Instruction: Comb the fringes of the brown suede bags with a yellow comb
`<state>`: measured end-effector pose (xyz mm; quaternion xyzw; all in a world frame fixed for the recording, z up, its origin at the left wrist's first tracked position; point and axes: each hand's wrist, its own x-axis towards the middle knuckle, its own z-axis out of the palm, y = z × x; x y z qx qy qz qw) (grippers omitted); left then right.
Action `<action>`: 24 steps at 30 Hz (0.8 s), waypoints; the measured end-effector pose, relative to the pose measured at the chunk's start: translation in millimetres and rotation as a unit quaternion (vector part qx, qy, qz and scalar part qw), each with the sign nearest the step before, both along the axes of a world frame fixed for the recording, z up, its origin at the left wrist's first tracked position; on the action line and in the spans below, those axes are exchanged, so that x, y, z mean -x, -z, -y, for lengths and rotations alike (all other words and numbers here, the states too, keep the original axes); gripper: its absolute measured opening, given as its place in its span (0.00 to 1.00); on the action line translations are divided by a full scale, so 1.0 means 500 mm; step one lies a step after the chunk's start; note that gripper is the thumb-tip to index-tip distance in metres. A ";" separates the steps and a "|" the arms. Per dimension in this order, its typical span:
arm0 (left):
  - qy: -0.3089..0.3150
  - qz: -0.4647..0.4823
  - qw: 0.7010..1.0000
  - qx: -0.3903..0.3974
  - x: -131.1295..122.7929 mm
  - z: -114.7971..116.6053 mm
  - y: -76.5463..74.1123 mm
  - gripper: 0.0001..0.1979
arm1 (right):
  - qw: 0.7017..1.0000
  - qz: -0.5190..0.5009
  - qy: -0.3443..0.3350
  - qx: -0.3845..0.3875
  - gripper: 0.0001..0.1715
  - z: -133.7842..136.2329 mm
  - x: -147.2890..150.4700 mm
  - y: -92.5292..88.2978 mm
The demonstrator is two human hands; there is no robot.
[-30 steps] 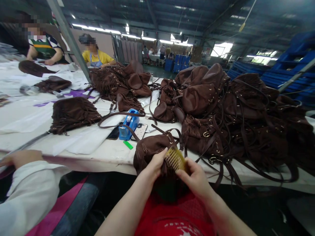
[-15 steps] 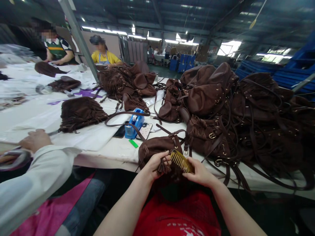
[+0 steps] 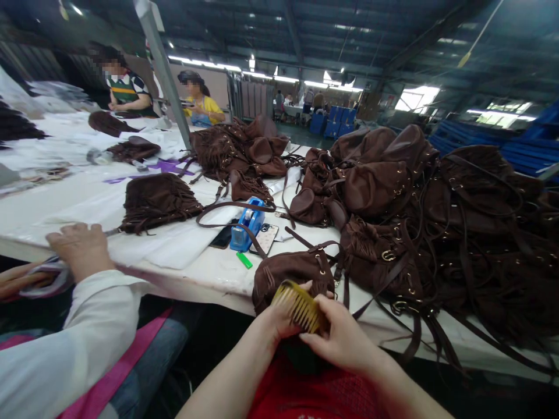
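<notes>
- Since the frame half a second ago, the yellow comb [image 3: 301, 308] has moved left, from beside the left hand [image 3: 283, 321] to across its front.
- The white worktop [image 3: 213, 276] runs across the view, carrying bags and small items.
- A big heap of dark brown bags [image 3: 375, 186] covers its right side, straps trailing over the front edge.
- A smaller bag heap [image 3: 236, 151] lies farther back, left of centre.
- At the left, a co-worker's white sleeve [image 3: 105, 302] reaches to the worktop's edge.
- A fringed bag [image 3: 157, 201] lies alone beyond that arm.
- The near bag [image 3: 279, 270] sits at the front edge, just beyond both hands.
- The right hand [image 3: 338, 329] has its grip pinching the comb's right end; the left hand's grip is partly behind the comb, so I cannot tell what it holds.
- A blue tape dispenser [image 3: 247, 227] stands between a dark phone [image 3: 222, 236] and a pale-cased phone [image 3: 267, 237].
- A small green piece [image 3: 244, 260] lies in front of them.
</notes>
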<state>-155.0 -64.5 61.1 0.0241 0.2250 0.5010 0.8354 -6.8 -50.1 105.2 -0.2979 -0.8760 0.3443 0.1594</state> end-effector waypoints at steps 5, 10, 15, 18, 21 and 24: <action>-0.002 0.041 0.999 0.009 0.000 -0.004 0.005 0.09 | 0.977 0.045 -0.079 -0.192 0.08 0.058 0.009 -0.003; -0.013 -0.081 0.996 -0.034 -0.013 0.005 0.042 0.10 | 0.977 0.066 0.119 -0.165 0.14 -0.049 -0.028 -0.023; 0.049 -0.130 0.984 -0.115 -0.013 0.026 0.042 0.15 | 0.974 0.095 0.092 -0.181 0.14 -0.120 -0.034 0.031; 0.047 -0.173 0.977 -0.112 -0.011 0.036 0.034 0.16 | 0.960 0.121 0.111 -0.228 0.16 -0.114 -0.025 0.064; 0.014 -0.172 0.982 -0.073 -0.007 0.044 0.030 0.15 | 0.951 0.152 0.091 -0.253 0.19 -0.108 -0.022 0.087; -0.027 -0.090 0.995 -0.041 0.002 0.045 0.025 0.19 | 0.958 0.152 0.068 -0.235 0.19 -0.111 -0.028 0.100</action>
